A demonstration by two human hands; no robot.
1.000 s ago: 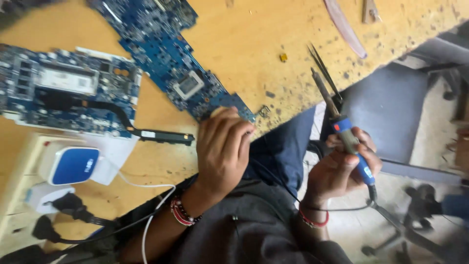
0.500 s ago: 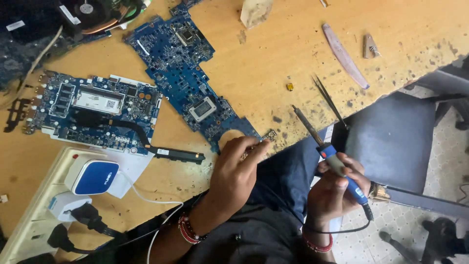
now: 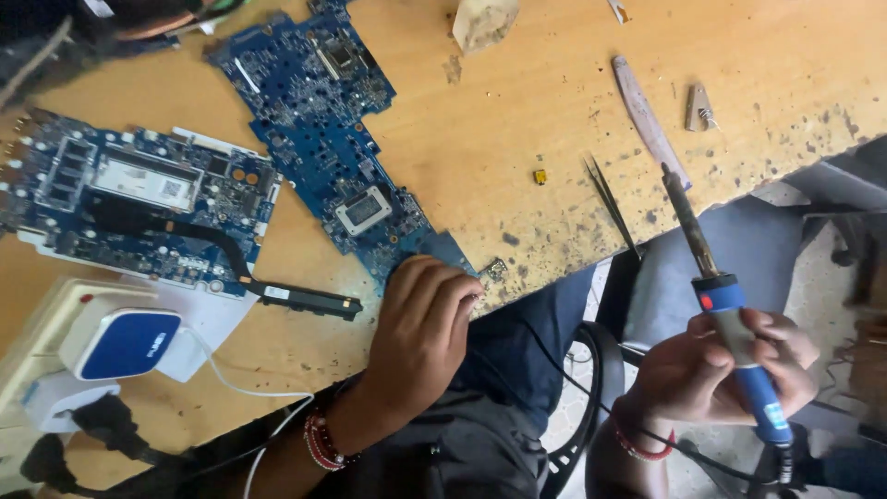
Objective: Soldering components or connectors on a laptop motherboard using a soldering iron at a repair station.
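Observation:
My left hand [image 3: 420, 328] rests on the near corner of a long blue circuit board [image 3: 323, 111] at the wooden table's [image 3: 517, 111] front edge, fingers curled down onto it beside a small metal connector [image 3: 493, 270]. My right hand [image 3: 716, 370] is off the table to the right, gripping the blue handle of a soldering iron [image 3: 716, 305]. The iron's dark tip points up toward the table edge, close to black tweezers [image 3: 610, 199] lying there.
A second blue board [image 3: 139, 199] with a black heat pipe lies at left. A white power strip with a blue-topped charger [image 3: 120, 344] sits at front left. A small yellow part [image 3: 540, 176], a flat blade [image 3: 647, 115] and a clip [image 3: 698, 106] lie on the table.
The view has shifted, with the boards now lower and larger in frame. My right hand has raised the soldering iron more upright. My left hand stays on the board's corner.

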